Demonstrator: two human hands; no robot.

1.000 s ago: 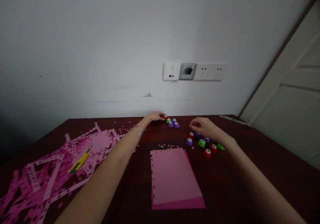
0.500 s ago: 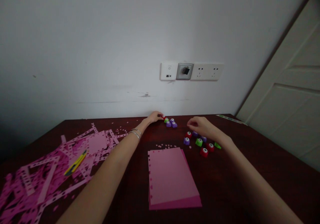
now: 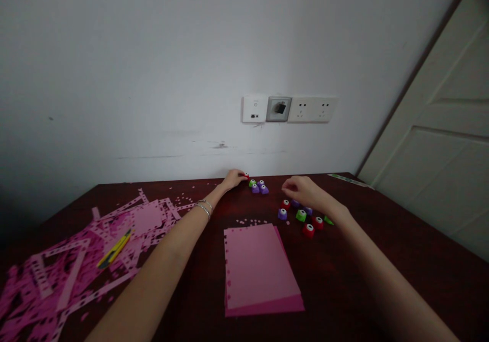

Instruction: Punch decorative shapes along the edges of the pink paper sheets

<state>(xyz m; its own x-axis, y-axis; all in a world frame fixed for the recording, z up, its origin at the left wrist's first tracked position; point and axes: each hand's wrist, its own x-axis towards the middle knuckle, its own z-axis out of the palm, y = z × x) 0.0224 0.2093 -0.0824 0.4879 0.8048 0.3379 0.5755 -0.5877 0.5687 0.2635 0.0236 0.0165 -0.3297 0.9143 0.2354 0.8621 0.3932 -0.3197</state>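
At the far side of the table, my left hand [image 3: 233, 179] is closed on a small red craft punch [image 3: 246, 175] with a round white button. Just right of it stands a cluster of punches: a green punch [image 3: 252, 183] and several purple punches [image 3: 263, 190]. My right hand [image 3: 301, 190] hovers with fingers curled in, and nothing shows in them. Under and in front of it lie more punches, among them a purple punch [image 3: 282, 214], a green punch [image 3: 301, 215] and a red punch [image 3: 308, 230]. The hand and wrist partly cover some of these.
A stack of pink paper [image 3: 260, 268] with punched holes along its left edge lies in the middle. On the left, a yellow cutter knife [image 3: 115, 249] rests on a heap of pink paper strips [image 3: 72, 276]. Wall sockets [image 3: 311, 109] sit behind the table [image 3: 344, 281].
My left hand has shifted the red punch slightly left and back, apart from the green one. My right hand stays curled in about the same place; the view has turned slightly.
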